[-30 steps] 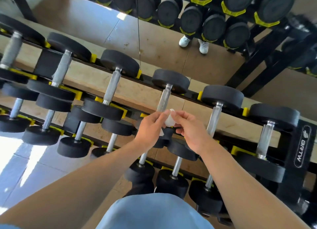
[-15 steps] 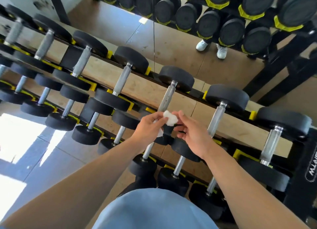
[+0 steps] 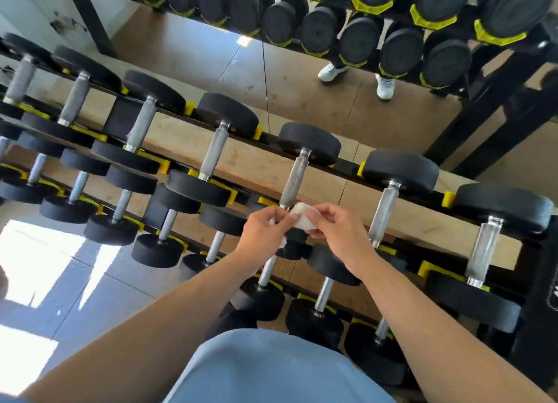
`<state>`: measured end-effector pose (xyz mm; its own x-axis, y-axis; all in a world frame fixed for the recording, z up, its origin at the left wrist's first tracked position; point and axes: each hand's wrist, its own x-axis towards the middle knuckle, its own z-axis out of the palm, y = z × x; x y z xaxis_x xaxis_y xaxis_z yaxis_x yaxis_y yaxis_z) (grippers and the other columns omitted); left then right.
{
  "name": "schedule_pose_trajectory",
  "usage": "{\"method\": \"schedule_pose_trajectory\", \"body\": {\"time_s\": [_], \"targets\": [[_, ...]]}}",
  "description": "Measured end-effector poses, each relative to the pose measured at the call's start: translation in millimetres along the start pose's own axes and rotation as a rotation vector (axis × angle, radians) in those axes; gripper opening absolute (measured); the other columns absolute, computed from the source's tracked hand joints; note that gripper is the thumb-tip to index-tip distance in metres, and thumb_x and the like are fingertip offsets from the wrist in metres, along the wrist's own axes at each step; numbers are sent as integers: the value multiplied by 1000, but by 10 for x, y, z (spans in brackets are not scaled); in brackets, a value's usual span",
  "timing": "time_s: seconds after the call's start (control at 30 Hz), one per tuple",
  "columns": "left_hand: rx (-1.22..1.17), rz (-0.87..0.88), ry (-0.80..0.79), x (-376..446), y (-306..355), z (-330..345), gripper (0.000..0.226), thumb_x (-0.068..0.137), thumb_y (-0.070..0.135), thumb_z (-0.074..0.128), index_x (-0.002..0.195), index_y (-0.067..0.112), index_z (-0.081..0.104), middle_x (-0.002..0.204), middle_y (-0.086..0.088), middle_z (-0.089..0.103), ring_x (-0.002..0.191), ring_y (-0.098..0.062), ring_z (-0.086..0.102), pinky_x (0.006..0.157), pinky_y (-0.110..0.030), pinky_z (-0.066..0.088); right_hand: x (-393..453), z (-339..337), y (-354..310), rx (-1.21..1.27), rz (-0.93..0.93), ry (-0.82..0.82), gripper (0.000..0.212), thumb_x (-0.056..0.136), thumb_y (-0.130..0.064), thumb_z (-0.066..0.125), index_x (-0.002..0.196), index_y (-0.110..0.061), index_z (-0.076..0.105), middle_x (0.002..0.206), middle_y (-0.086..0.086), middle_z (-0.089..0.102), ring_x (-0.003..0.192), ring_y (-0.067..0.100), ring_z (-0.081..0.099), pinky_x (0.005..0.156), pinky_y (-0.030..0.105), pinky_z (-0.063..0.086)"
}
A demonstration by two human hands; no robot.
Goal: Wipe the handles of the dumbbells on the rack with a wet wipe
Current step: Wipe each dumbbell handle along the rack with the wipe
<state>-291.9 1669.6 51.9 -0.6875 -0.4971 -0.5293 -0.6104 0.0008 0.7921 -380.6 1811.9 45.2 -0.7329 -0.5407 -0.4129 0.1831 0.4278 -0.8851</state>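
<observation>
Pinching the wet wipe point(image 3: 303, 220) between my left hand point(image 3: 265, 232) and right hand point(image 3: 338, 233), bunched just below the mid-rack handle point(image 3: 294, 177), not touching any bar, so wiping looks barely begun.
</observation>
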Motion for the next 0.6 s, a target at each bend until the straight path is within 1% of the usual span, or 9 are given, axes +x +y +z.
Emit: {"method": "schedule_pose_trajectory", "body": {"time_s": [0.07, 0.13, 0.2, 0.27, 0.33, 0.4, 0.47, 0.53, 0.6], "targets": [[-19, -14, -36, 63, -1, -135, 28, 93, 46, 65, 90, 18, 68, 69, -1, 69, 64, -2, 58, 63, -19, 41, 36, 119, -24, -108, 4, 97, 20, 97, -37, 62, 115, -30, 65, 104, -9, 74, 88, 5, 71, 83, 33, 61], [-14, -3, -100, 141, 18, -309, 29, 94, 44, 64, 90, 16, 67, 66, 1, 68, 63, -1, 58, 65, -20, 39, 54, 249, -77, -250, -91, 219, 36, 95, -45, 61, 128, -32, 60, 113, -17, 68, 97, -2, 65, 84, 20, 56], [2, 28, -172, 217, 53, -493, 30, 94, 46, 64, 86, 17, 65, 66, 0, 68, 66, -5, 59, 69, -23, 42, 50, 383, -172, -256, -162, 173, 46, 89, -52, 65, 131, -35, 58, 118, -24, 63, 105, -5, 60, 82, 13, 53], [4, 67, -261, 315, 104, -683, 33, 92, 48, 65, 83, 16, 64, 67, -2, 69, 69, -12, 60, 75, -29, 47, 84, 537, -250, -222, -125, 80, 45, 84, -53, 71, 126, -41, 60, 118, -23, 64, 107, -3, 59, 84, 16, 53], [31, 96, -329, 430, 151, -871, 32, 91, 45, 68, 84, 14, 63, 72, -6, 72, 69, -14, 62, 75, -30, 50, 153, 675, -309, -50, -20, 86, 40, 82, -47, 74, 119, -42, 62, 112, -17, 70, 106, 3, 64, 87, 24, 57], [67, 121, -380, 528, 193, -1034, 28, 91, 41, 70, 85, 15, 62, 76, -6, 74, 69, -12, 63, 74, -28, 48, 203, 772, -375, 295, 124, 83, 38, 83, -36, 74, 119, -30, 65, 111, -6, 74, 106, 14, 69, 91, 33, 58], [68, 136, -431, 608, 225, -1168, 25, 90, 37, 72, 85, 15, 61, 74, -4, 74, 67, -9, 62, 72, -24, 47, 229, 842, -422, 566, 245, 53, 39, 87, -31, 68, 123, -18, 65, 114, 3, 74, 106, 22, 68, 92, 35, 56], [81, 130, -472, 692, 224, -1282, 24, 89, 36, 73, 87, 16, 60, 72, -2, 72, 67, -9, 61, 74, -25, 48, 249, 900, -471, 673, 310, 87, 31, 94, -29, 63, 121, -14, 67, 115, 8, 72, 104, 23, 67, 90, 35, 54], [102, 108, -465, 761, 195, -1348, 24, 90, 38, 73, 93, 17, 61, 74, -2, 72, 69, -10, 60, 78, -31, 46, 265, 937, -508, 740, 344, 152, 22, 98, -27, 59, 113, -14, 68, 113, 9, 70, 101, 23, 65, 88, 35, 51]]}}
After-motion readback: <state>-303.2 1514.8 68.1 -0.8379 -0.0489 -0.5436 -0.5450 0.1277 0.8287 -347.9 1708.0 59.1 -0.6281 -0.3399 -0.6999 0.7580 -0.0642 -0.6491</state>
